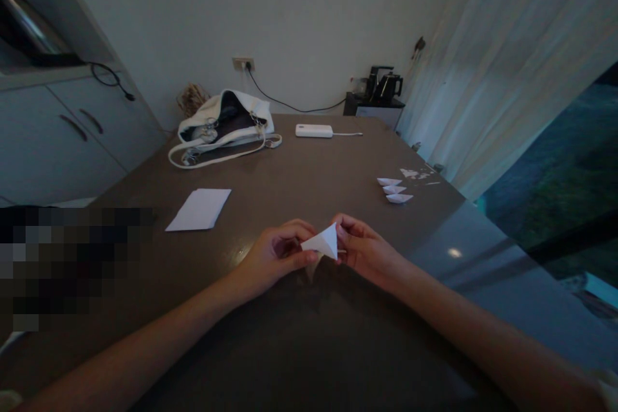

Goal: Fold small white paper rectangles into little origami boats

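Observation:
A small piece of folded white paper [324, 242] is held just above the table, one pointed side facing me. My left hand [280, 248] pinches its left end between thumb and fingers. At its right end my right hand [360, 243] grips the paper, with some fingertips hidden behind it. To the right on the table lie several small folded paper boats [396, 190] in a close row. A stack of white paper sheets [199, 209] lies to the left of my hands.
A white handbag [226, 125] with its strap sits at the back left of the brown table [299, 183]. Beside it is a white power bank [313, 131] with a short cable. Torn paper scraps [416, 173] lie near the right edge. A black kettle [389, 85] stands beyond.

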Available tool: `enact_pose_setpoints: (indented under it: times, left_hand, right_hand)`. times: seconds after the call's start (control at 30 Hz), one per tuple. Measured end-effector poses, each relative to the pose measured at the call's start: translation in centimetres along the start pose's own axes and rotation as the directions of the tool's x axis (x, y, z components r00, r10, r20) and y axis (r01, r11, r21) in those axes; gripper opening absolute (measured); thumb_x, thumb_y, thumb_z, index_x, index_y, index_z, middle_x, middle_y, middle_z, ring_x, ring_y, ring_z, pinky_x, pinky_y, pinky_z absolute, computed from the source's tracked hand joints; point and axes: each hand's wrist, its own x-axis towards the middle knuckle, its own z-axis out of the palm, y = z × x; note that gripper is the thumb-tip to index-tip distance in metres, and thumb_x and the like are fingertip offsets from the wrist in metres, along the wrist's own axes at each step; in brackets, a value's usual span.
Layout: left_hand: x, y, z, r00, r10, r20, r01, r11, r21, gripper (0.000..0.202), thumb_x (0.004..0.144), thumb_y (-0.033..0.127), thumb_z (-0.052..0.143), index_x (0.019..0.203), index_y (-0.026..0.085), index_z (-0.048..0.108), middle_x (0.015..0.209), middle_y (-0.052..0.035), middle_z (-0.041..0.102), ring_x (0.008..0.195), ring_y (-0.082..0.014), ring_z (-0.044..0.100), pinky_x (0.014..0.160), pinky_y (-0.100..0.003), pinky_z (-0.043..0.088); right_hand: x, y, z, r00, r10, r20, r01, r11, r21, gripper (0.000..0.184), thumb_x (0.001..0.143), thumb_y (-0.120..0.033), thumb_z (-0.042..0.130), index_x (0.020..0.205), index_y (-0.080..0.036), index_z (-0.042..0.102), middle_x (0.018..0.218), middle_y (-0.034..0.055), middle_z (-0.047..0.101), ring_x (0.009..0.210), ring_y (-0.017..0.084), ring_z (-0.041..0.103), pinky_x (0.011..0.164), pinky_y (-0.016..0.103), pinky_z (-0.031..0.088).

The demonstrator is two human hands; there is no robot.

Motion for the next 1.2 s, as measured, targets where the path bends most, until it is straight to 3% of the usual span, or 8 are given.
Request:
enact_pose_setpoints:
  times: [0.1,0.27,0.43,0.6,0.73,0.83,0.97,1.2]
  left_hand:
    - [-0.2,0.0,0.0,1.000,-0.019,-0.003,0.019,0.998,-0.053,0.009,0.076,0.023,0.068,0.074,0.015,0.064,0.092,-0.0020,0.055,0.081,-0.0124,0.054,0.070,-0.022,0.041]
    - [-0.5,-0.2,0.0,0.989,-0.135,0.059,0.146,0.959,-0.243,0.014,0.077,0.029,0.068,0.077,0.015,0.064,0.072,-0.0006,0.058,0.069,-0.0119,0.053,0.064,-0.021,0.040]
    - [-0.4,-0.2,0.4,0.984,-0.176,0.021,0.170,0.900,-0.401,0.028,0.065,0.034,0.079,0.082,0.015,0.068,0.075,-0.0018,0.062,0.070,-0.0125,0.056,0.069,-0.023,0.043]
    - [-0.3,-0.4,0.3,0.971,-0.238,-0.037,0.214,0.922,-0.323,0.027,0.067,0.039,0.076,0.071,0.014,0.067,0.068,-0.0003,0.061,0.062,-0.0107,0.054,0.064,-0.023,0.042]
    - [-0.1,-0.6,-0.2,0.961,-0.275,-0.009,0.270,0.949,-0.160,0.024,0.071,0.036,0.072,0.071,0.013,0.065,0.067,0.0002,0.061,0.062,-0.0102,0.054,0.061,-0.020,0.039]
    - [0.1,-0.8,-0.4,0.958,-0.284,0.026,0.285,0.958,-0.035,0.022,0.074,0.035,0.068,0.072,0.013,0.063,0.064,0.0015,0.059,0.059,-0.0101,0.052,0.057,-0.020,0.037]
    - [0.1,-1.3,-0.4,0.972,-0.234,0.033,0.232,0.971,0.065,0.022,0.077,0.035,0.064,0.073,0.013,0.061,0.065,0.0020,0.057,0.060,-0.0104,0.052,0.057,-0.021,0.036]
    - [0.2,-1.0,-0.5,0.977,-0.210,0.029,0.206,0.972,0.112,0.021,0.079,0.034,0.063,0.073,0.013,0.061,0.067,0.0013,0.058,0.064,-0.0114,0.053,0.060,-0.021,0.038]
  right_hand:
    - [0.0,0.1,-0.1,0.995,0.075,0.065,-0.075,0.997,-0.003,0.018,0.077,-0.031,0.070,0.081,-0.017,0.058,0.067,-0.0038,0.055,0.054,0.006,0.052,0.051,0.017,0.043]
    - [-0.2,0.1,0.0,0.988,0.053,0.142,-0.036,0.992,-0.121,0.017,0.074,-0.027,0.073,0.080,-0.015,0.063,0.064,-0.0030,0.059,0.054,0.006,0.052,0.051,0.016,0.042]
    - [0.1,0.6,-0.3,0.989,0.065,0.136,-0.067,0.998,0.015,0.021,0.065,-0.028,0.080,0.072,-0.017,0.064,0.065,-0.0042,0.061,0.057,0.006,0.055,0.055,0.016,0.044]
    - [0.1,0.8,-0.4,0.984,0.107,0.144,-0.094,0.991,-0.093,0.018,0.066,-0.025,0.079,0.075,-0.016,0.067,0.070,-0.0020,0.063,0.062,0.007,0.055,0.060,0.018,0.043]
    - [0.0,0.3,-0.3,0.995,-0.004,0.099,0.026,0.974,-0.226,0.013,0.075,-0.027,0.068,0.081,-0.016,0.067,0.073,-0.0007,0.060,0.067,0.009,0.054,0.065,0.021,0.042]
    - [-0.1,0.1,-0.2,0.990,-0.070,0.121,0.116,0.893,-0.435,0.014,0.079,-0.029,0.065,0.085,-0.016,0.063,0.077,0.0001,0.059,0.070,0.011,0.054,0.066,0.023,0.042]
    - [-0.2,0.1,0.2,0.968,-0.215,0.132,0.244,0.662,-0.708,0.020,0.076,-0.027,0.069,0.088,-0.017,0.057,0.081,0.0002,0.059,0.070,0.011,0.054,0.063,0.023,0.042]
    - [-0.5,0.1,0.3,0.928,-0.335,0.164,0.313,0.464,-0.829,0.014,0.081,-0.029,0.065,0.084,-0.016,0.059,0.077,0.0005,0.060,0.065,0.010,0.055,0.060,0.022,0.044]
